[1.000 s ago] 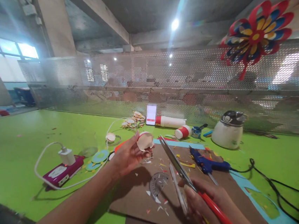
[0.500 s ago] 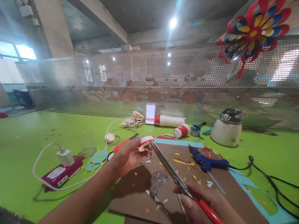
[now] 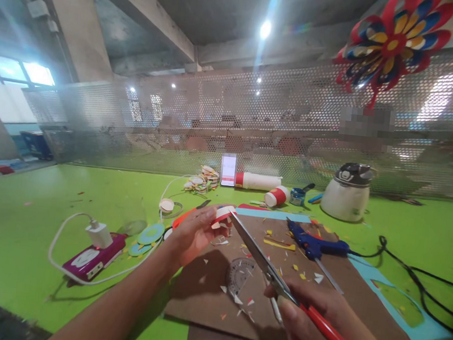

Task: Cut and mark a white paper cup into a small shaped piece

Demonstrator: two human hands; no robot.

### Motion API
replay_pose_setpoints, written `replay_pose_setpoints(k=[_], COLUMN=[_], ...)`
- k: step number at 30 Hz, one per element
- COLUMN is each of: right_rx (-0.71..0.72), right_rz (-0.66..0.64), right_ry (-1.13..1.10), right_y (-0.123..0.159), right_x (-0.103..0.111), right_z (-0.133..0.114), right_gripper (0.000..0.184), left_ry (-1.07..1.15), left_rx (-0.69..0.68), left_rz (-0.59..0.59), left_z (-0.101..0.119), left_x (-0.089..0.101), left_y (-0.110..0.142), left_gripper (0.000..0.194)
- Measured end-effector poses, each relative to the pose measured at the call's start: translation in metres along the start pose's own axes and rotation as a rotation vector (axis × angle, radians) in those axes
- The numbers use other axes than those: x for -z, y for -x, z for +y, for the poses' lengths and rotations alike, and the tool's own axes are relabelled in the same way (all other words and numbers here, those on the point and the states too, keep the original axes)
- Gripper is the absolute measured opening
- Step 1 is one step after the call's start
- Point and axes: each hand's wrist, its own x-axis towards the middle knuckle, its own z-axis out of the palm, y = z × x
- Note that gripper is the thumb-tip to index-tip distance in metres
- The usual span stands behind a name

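Note:
My left hand (image 3: 194,231) pinches a piece of paper cup (image 3: 225,213), white with a red band and a ragged edge. My right hand (image 3: 305,306) grips red-handled scissors (image 3: 256,253), whose blade tips touch the cup piece's rim. The blades look closed or nearly so. A thin pale stick shows under my right hand, and I cannot tell whether it is held. Below lies a brown board (image 3: 198,295) with a clear protractor (image 3: 240,278) and scattered paper scraps (image 3: 318,278) on it.
A blue glue gun (image 3: 315,244) with a black cord lies right of the board. A purple power adapter (image 3: 93,259) with a white cable stands at left. Along the back are a phone (image 3: 228,170), paper cups (image 3: 277,197), a jar (image 3: 298,197) and a kettle (image 3: 346,195).
The cup piece has turned from its open face to its banded side. The scissors have swung left and closed, bringing their tips against the cup piece.

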Motion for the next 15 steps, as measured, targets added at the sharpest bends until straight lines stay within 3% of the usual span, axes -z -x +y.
replay_pose_setpoints(k=[8,15], right_rx=[-0.023,-0.007], right_rz=[-0.044,-0.099], right_ry=[-0.047,-0.096], right_y=[-0.004,-0.007], right_x=[0.000,0.001], right_z=[0.011,0.021], right_gripper=[0.068,0.067], left_ry=[0.038,0.024], left_rx=[0.028,0.018], left_rz=[0.065,0.021], left_z=[0.000,0.000], left_x=[-0.003,-0.004], left_y=[0.000,0.000], left_gripper=[0.044,0.043])
